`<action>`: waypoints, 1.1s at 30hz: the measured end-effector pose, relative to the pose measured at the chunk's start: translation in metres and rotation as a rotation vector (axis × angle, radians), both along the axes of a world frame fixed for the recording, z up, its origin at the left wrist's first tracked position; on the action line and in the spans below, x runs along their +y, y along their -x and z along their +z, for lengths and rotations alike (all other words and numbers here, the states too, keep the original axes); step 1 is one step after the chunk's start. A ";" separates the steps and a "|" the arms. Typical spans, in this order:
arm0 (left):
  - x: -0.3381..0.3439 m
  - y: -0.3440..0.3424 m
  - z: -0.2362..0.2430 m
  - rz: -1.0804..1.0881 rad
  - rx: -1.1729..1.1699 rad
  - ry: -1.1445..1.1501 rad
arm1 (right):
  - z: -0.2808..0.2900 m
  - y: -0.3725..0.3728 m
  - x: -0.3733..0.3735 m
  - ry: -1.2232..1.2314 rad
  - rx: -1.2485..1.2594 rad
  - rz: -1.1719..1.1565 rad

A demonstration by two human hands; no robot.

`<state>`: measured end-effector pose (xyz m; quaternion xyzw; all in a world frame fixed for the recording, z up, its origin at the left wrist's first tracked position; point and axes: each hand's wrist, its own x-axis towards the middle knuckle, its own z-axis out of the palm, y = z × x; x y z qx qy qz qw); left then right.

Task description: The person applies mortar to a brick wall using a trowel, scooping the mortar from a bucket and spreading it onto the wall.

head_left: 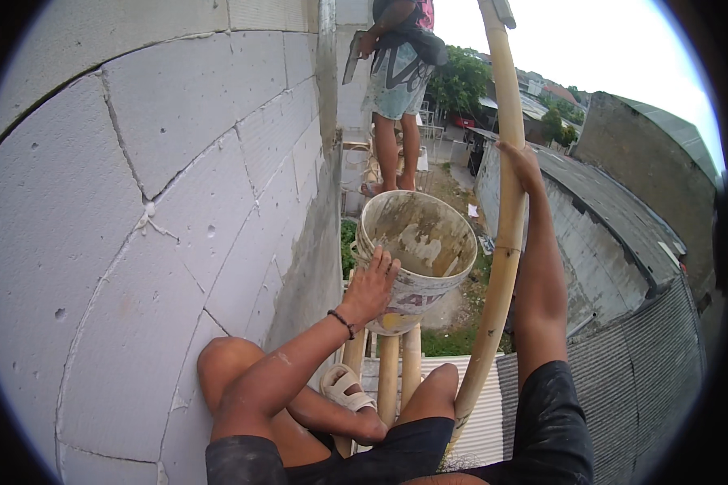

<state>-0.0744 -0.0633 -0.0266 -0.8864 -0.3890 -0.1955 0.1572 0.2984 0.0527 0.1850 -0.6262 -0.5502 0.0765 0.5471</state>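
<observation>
A dirty white plastic bucket (419,301) stands on the bamboo poles just ahead of my knees, its inside smeared with grey-brown residue. My left hand (370,287), with a dark bead bracelet on the wrist, holds its near left rim, with the fingers bent over the edge. My right arm reaches up on the right to a thick, curved bamboo pole (505,234). Around that pole my right hand (522,166) is closed; part of the fingers is hidden behind it.
A pale block wall (194,194) rises close on the left. Bamboo poles (389,376) form the narrow platform under me. Another person (400,81) stands beyond the bucket with a flat grey tool (351,58). Corrugated roofing (598,396) lies lower on the right.
</observation>
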 end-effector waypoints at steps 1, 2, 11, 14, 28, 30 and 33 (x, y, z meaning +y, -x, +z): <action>0.001 0.000 -0.001 0.000 -0.002 0.009 | 0.001 -0.001 0.001 0.010 0.003 0.020; 0.003 -0.001 -0.003 0.007 0.012 -0.022 | 0.001 -0.003 0.001 0.019 0.007 0.040; 0.002 0.000 -0.002 0.036 0.013 -0.032 | 0.004 0.003 -0.001 -0.001 -0.002 0.010; 0.004 0.002 -0.006 0.044 0.007 -0.027 | 0.003 0.006 0.001 0.000 -0.012 -0.002; 0.002 0.000 -0.005 0.054 0.016 -0.074 | 0.000 -0.005 0.005 -0.003 -0.042 -0.026; 0.000 0.001 -0.005 0.049 0.016 -0.053 | 0.000 -0.005 0.005 0.002 -0.040 -0.010; 0.003 0.002 -0.009 0.066 -0.017 -0.071 | 0.002 0.003 0.001 0.004 -0.026 0.015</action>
